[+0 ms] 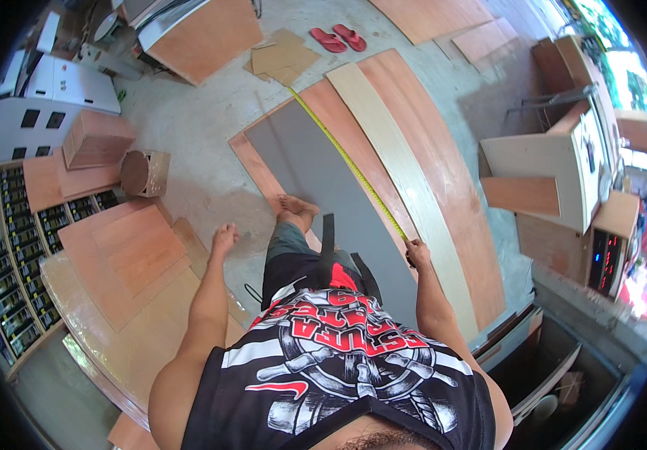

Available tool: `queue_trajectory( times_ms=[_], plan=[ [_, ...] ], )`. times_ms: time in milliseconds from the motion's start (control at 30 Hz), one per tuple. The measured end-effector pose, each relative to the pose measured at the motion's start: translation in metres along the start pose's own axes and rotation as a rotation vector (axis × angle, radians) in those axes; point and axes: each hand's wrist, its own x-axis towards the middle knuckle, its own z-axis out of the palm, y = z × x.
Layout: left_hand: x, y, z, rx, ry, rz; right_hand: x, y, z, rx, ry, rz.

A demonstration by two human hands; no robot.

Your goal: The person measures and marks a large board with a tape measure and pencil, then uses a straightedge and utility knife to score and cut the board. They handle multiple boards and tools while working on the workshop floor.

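Our left hand (pixel 224 238) is half open; our right hand (pixel 418 256) holds the tape (pixel 350 165). If we tug, its far end might slip.

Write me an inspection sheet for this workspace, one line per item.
Surface: smooth grey floor, partly covered by a wide reddish-brown wooden board.
Job's things: long yellow tape measure, extended along a flat grey panel; pale wood-grain plank nearby.
Clutter: red flip-flops; flat brown sheets near the tape's far end.
Hands: right hand grips the tape measure's near end; left hand empty.
Cables: thin dark loop by the left hip; cannot tell whether a cable.
Surroundings: white box-shaped cabinet and wood-framed rack at left.
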Motion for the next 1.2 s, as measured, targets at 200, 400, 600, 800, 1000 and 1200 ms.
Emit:
queue_trajectory(
  times_ms=[200,400,600,800,1000,1200],
  plan=[
    [0.082,0.068,0.029,0.082,0.073,0.237,-0.033,0.112,0.046,0.191,-0.02,0.158],
    [0.198,0.094,0.134,0.476,0.037,0.514,0.036,0.164,0.138,0.19,0.08,0.151],
    [0.419,0.084,0.194,0.728,0.112,0.66,0.188,0.174,0.271,0.452,0.03,0.088],
    [0.629,0.133,0.189,0.734,0.451,0.67,0.284,0.188,0.355,0.571,0.066,-0.026],
    [0.735,0.193,0.171,0.523,0.513,0.757,0.34,0.201,0.382,0.459,0.128,-0.064],
    [0.744,0.207,0.193,0.579,0.547,0.774,0.357,0.208,0.364,0.347,0.125,-0.071]
  ],
)
